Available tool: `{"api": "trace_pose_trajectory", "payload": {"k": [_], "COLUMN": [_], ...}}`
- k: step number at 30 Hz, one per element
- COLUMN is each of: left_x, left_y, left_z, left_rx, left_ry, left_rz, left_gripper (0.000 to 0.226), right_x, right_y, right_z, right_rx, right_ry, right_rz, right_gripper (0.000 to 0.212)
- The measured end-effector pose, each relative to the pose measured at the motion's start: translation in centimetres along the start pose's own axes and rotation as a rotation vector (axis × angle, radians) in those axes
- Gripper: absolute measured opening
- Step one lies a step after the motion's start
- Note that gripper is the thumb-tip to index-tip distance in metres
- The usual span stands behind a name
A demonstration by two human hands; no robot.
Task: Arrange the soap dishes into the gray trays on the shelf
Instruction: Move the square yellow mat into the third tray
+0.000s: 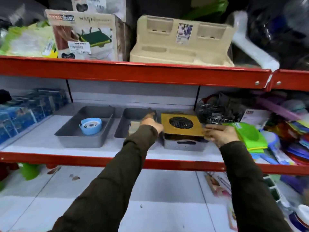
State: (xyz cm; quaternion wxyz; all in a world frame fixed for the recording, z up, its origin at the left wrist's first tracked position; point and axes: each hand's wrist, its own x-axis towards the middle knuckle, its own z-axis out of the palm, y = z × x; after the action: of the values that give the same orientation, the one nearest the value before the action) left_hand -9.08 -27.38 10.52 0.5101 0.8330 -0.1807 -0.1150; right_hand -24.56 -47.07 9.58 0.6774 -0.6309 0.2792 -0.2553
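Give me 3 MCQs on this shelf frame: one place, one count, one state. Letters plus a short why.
1. Where is the round blue soap dish?
A. In the leftmost gray tray
B. On the top shelf
C. On the floor

2. How many gray trays stand on the middle shelf?
A. One
B. Three
C. Five

3. What is happening to the yellow square dish with the black mesh circle?
A. It lies alone on the shelf
B. It hangs from a hook
C. Both hands hold it over the rightmost tray

Key: 1 A, it sits inside the leftmost gray tray. 2 B, there are also the middle tray and the rightmost tray. 3 C, the left hand is at its left edge and the right hand at its right edge.
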Motion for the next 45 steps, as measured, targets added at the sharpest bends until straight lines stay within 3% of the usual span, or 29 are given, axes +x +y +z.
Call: {"api": "trace_pose_trajectory", "payload": {"k": [7,12,16,19,23,31,35,41,45], "left_x": [3.6,4.1,3.8,3.4,3.1,3.1,3.8,4.6,5.8], "left_y": [0.1,0.6,0.4,0.2,-0.3,-2.8,-4.7,-7.9,-11.0], "left_z": [4.4,5.5,6.2,6.3,5.5,-1.3,-6.0,-13.5,-18.5], "left_rx": [0.178,0.323,0.427,0.424,0.302,0.357,0.419,0.55,0.729], "left_ry": [0.059,0.124,0.159,0.164,0.142,0.141,0.17,0.239,0.253], "left_rz": [-0.096,-0.009,0.033,0.058,0.11,0.234,0.24,0.218,0.075], "left_gripper": [0.054,0.034,0.033,0.036,0.035,0.036,0.04,0.042,0.038], "right_x": [6.6,8.7,9.5,9.2,7.1,3.8,2.3,0.9,-0.6], "right_y": [0.7,2.2,3.5,3.9,2.7,1.2,1.0,1.0,1.6], "right_z": [-0.7,-0.1,0.6,1.3,2.9,9.8,14.9,23.7,30.7], "right_rx": [-0.142,-0.311,-0.576,-0.742,-0.815,-0.914,-0.904,-0.955,-0.982], "right_ry": [-0.009,0.081,0.111,0.125,0.128,-0.017,-0.062,-0.167,-0.264], "right_rz": [0.11,0.005,-0.09,-0.16,-0.188,-0.364,-0.397,-0.53,-0.6], "right_gripper": [0.022,0.025,0.023,0.032,0.018,0.038,0.037,0.038,0.039]}}
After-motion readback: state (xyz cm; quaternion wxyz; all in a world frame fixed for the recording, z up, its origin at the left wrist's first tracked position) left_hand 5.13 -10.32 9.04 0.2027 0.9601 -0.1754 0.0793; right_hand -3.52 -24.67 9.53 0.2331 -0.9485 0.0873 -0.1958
